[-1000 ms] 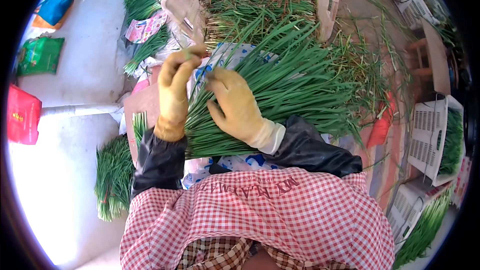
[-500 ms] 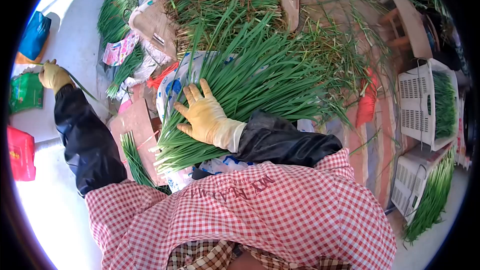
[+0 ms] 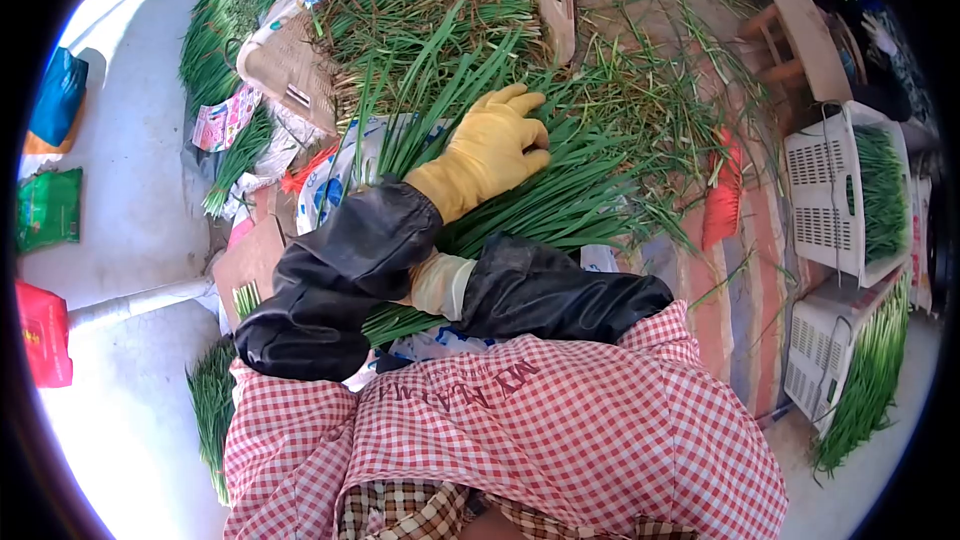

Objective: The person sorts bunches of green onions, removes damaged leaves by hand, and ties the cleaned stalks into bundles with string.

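Note:
Stretched over the loose pile of long green leaves (image 3: 590, 175) is my left hand (image 3: 488, 152) in a yellow glove, its fingers partly bent and apart on top of the leaves; nothing shows held in it. The left forearm crosses above my right hand (image 3: 432, 282), of which only the back and wrist of the glove show. Its fingers are hidden beneath the black sleeve, low on the pile near the stem ends. White and blue plastic (image 3: 318, 190) lies under the leaves.
A large crate (image 3: 290, 75) of untrimmed stalks stands ahead. Leaf scraps and a red bag (image 3: 723, 195) lie to the right, beside white crates (image 3: 825, 190) of greens. At the left are bags, including a red one (image 3: 42, 332), and leaf bundles (image 3: 210, 405).
My left hand reached far left with a leaf, then came back right across my right arm onto the pile. My right hand was spread on the leaves; its fingers are now covered.

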